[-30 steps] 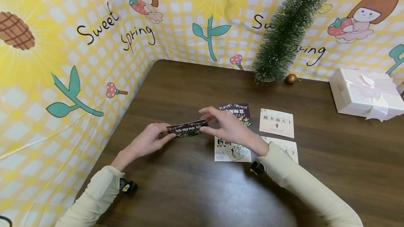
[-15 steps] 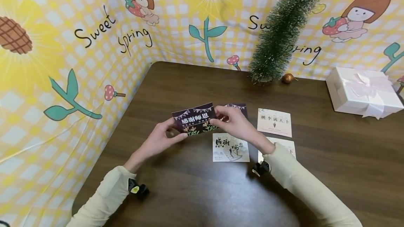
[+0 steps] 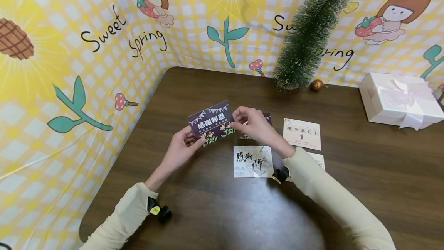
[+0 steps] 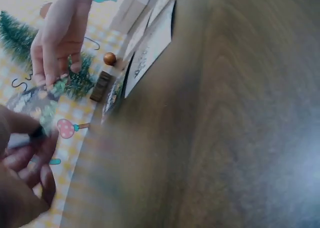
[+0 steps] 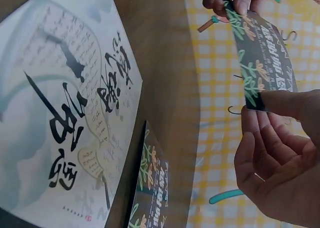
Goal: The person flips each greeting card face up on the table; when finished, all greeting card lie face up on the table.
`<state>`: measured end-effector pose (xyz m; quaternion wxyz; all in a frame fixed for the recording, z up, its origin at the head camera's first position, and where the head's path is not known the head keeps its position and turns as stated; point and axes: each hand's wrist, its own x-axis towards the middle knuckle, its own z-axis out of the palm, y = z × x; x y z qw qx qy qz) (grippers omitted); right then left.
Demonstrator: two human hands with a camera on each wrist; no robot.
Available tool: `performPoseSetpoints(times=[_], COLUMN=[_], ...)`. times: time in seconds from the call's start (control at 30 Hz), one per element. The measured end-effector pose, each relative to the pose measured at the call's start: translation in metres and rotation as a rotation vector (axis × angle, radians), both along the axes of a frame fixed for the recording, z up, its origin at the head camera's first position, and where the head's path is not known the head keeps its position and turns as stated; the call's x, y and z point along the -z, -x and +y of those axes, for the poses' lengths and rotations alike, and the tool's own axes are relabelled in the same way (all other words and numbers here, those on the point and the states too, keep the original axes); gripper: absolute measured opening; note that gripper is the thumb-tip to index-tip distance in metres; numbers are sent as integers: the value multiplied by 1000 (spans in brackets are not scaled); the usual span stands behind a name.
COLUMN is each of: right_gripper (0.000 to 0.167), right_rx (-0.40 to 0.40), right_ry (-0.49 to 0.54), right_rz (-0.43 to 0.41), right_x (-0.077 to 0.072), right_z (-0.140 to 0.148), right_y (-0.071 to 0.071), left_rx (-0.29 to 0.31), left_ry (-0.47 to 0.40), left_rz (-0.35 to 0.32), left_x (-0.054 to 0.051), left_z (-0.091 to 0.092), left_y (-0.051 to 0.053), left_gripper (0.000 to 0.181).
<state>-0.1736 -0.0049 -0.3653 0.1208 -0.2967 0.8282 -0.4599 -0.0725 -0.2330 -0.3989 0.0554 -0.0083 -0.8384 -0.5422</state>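
Observation:
A dark purple greeting card (image 3: 212,123) with white bunting, white characters and orange flowers is held tilted above the table. My left hand (image 3: 181,144) pinches its lower left corner, thumb in front. At the lower right corner, my right hand (image 3: 256,124) grips it between thumb and fingers, as the right wrist view shows with the card (image 5: 265,58) between both hands. Partly hidden under my right hand lies a matching purple card (image 3: 246,135). Just in front of that is a white card (image 3: 252,162) with black brush characters.
Right of these lie a cream card (image 3: 301,134) and another pale card (image 3: 317,160), partly covered by my right forearm. A small frosted tree (image 3: 305,41), a bronze ball (image 3: 317,85) and a white gift box (image 3: 399,99) with a ribbon stand along the back of the wooden table (image 3: 215,211).
The held card has tipped up from nearly edge-on to show its printed front, then risen slightly and slanted. Both hands have moved along with it, still holding its ends.

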Motion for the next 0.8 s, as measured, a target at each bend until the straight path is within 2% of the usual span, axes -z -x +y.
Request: performPoseSetpoints(times=[0.13,0.23,0.37,0.53,0.67,0.8], right_gripper=[13,12,11,12,13,10], right_rx=[-28,-41,-63,-87,-92,-91], right_ry=[-84,-165,-285,-406,-478,-513], right_rz=[19,-2,-2,41,56,74], right_x=[4,7,11,18,21,22], right_z=[-8,-13,-20,-31,-37,-41], right_y=[5,7,11,14,15,15], left_rx=[-70,-89,-89,-84,-54,-38], left_ry=[148,254,393,581,669,716], left_rz=[-39,-91,-146,-181,-199,-199], left_x=[7,12,15,15,17,17], left_z=[0,-1,-2,-4,-5,-6], left_y=[0,0,1,-1,-1,-1], left_gripper=[16,16,20,28,33,41])
